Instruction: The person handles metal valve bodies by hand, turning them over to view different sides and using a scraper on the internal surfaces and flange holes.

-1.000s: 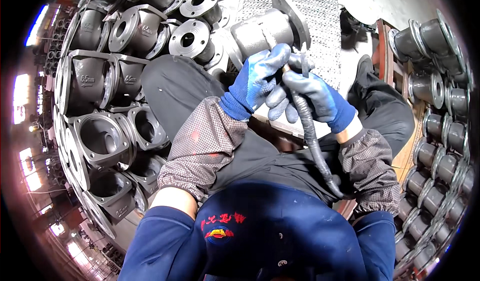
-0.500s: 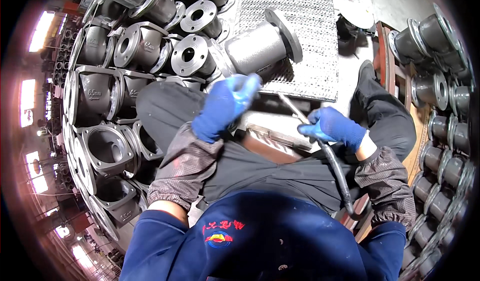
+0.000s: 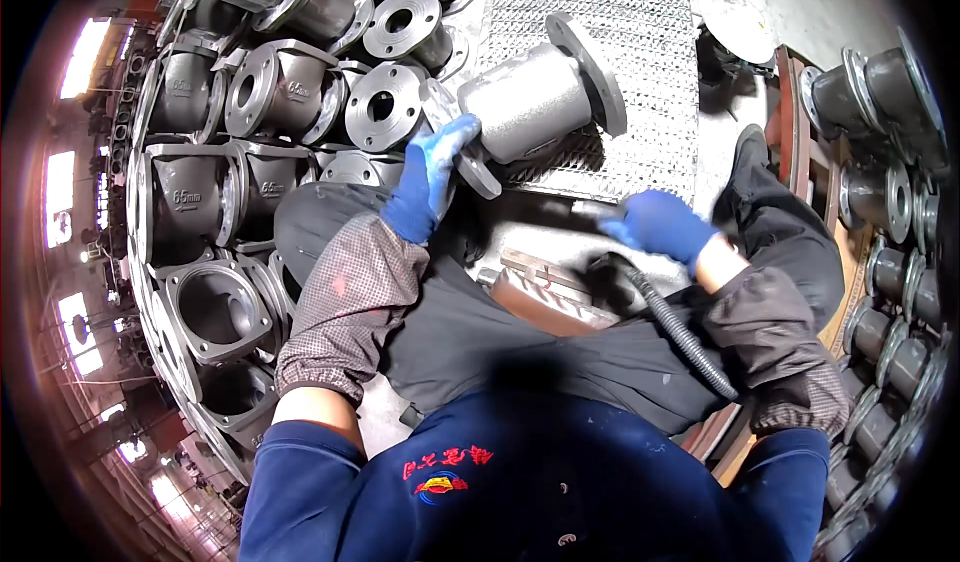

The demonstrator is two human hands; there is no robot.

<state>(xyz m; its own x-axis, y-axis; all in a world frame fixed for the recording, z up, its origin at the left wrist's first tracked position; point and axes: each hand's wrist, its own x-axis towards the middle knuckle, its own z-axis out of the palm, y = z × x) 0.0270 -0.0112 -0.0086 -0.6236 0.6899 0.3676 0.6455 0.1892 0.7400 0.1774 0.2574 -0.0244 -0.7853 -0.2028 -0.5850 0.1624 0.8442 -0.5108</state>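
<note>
A grey flanged cast-metal valve body lies tilted on its side on a textured metal plate. My left hand, in a blue glove, is closed on the rim of its nearer flange. Just right of the plate's near edge, my gloved right hand is closed round a slim tool. The metal tip of that tool points left toward the valve body; its grip is hidden in my fingers. Below this hand a black ribbed hose runs toward my right thigh, its upper end blurred.
Stacked grey valve bodies crowd the left side. More flanged castings stand along the right, by a reddish metal frame. A brown block with a metal bar sits between my knees. A round pale disc stands beyond the plate.
My left hand has moved left and up onto the valve body's flange. My right hand has turned the tool so its tip points more to the left, and the hose has shifted.
</note>
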